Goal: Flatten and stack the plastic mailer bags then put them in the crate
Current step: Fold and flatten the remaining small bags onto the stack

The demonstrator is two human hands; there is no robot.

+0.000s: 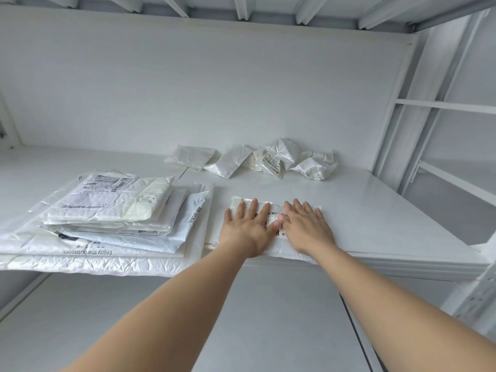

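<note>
1. Our left hand [248, 228] presses, fingers straight, on a mailer [279, 248] just right of the stack [107, 210].
2. Our right hand [308, 228] presses likewise, gripping nothing.
3. We judge the slick plastic, lying at the shelf [389, 210] edge, could slide off.

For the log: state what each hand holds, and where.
Nothing is held: left hand and right hand press flat on top of the mailer bag.

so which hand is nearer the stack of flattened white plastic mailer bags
Left. The left hand lies just right of the stack; the right hand lies beyond it, farther right.
</note>
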